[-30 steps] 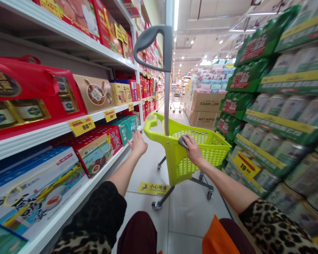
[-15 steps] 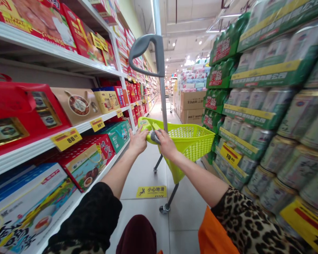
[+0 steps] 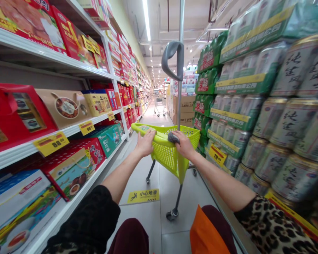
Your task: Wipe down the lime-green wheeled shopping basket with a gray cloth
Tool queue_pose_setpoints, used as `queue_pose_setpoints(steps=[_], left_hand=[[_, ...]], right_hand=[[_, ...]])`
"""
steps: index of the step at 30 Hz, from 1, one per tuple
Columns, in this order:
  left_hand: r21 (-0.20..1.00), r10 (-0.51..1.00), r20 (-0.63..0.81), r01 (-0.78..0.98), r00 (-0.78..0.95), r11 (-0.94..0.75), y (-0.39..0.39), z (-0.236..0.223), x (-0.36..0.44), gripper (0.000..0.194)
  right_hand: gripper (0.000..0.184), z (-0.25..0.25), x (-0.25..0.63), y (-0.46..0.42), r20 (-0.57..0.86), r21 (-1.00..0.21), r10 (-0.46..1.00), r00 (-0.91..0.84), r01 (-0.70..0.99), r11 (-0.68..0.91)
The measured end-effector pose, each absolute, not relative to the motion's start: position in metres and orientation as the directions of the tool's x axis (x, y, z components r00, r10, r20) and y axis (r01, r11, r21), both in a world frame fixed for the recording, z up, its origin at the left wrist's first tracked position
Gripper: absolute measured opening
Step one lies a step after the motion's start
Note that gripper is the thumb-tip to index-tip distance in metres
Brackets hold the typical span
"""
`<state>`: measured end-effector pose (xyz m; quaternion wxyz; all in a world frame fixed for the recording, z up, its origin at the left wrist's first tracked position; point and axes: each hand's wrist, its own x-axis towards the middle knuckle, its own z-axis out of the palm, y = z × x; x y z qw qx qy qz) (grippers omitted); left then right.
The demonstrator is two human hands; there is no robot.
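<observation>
Head view: the left hand [image 3: 145,144] curls shut over the rim of a lime-green plastic shopping cart [image 3: 165,153], and the right hand [image 3: 184,144] closes on its grey rim grip [image 3: 172,137] (the cart's tall pole carries a grey handle [image 3: 172,58]). The cart stands on floor tiles [image 3: 148,218] between white shelves [image 3: 100,120] of boxed gift sets [image 3: 66,107] and stacked green beverage cans [image 3: 288,123]. A yellow floor sticker [image 3: 143,196] lies beside it, and another cart [image 3: 159,107] stands far down the aisle.

Shopping basket [image 3: 169,155]: glossy lime-green plastic, moulded mesh. Upright pole [image 3: 179,106]: smooth metal. Floor tiles [image 3: 148,218]: pale, faintly sheened ceramic.
</observation>
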<state>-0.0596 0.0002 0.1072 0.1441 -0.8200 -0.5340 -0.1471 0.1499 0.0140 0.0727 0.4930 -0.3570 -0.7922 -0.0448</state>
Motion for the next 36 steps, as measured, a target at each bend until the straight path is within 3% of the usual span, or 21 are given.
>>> queue_pose_setpoints(steps=[5,8,13,17,21,29,36], left_hand=[[-0.11,0.86,0.415,0.954,0.298,-0.277,0.011,0.104,-0.04,0.071],[-0.087,0.844,0.468,0.965,0.26,-0.249,0.011,0.096,-0.016,0.068],[-0.074,0.804,0.515,0.95,0.298,-0.305,0.006,0.092,0.011,0.063],[-0.132,0.755,0.527,0.915,0.39,-0.38,0.006,0.1,0.002,0.065],[-0.06,0.846,0.478,0.97,0.236,-0.236,0.017,0.111,-0.029,0.069],[-0.07,0.84,0.471,0.961,0.268,-0.267,0.019,0.103,-0.02,0.075],[-0.072,0.806,0.509,0.948,0.302,-0.309,0.016,0.093,-0.009,0.076]], right_hand=[[0.059,0.084,0.166,0.015,0.778,-0.294,0.59,-0.217,0.705,0.646],[0.056,0.096,0.143,0.003,0.748,-0.209,0.603,-0.28,0.762,0.613],[0.053,0.105,0.124,-0.009,0.678,-0.091,0.681,-0.276,0.888,0.45],[0.05,0.102,0.149,-0.009,0.673,-0.05,0.679,-0.294,0.898,0.437],[0.048,0.098,0.176,-0.003,0.708,-0.079,0.657,-0.257,0.896,0.436],[0.051,0.088,0.184,0.028,0.804,-0.224,0.593,-0.044,0.902,0.37],[0.057,0.089,0.143,0.032,0.813,-0.13,0.561,-0.154,0.892,0.433]])
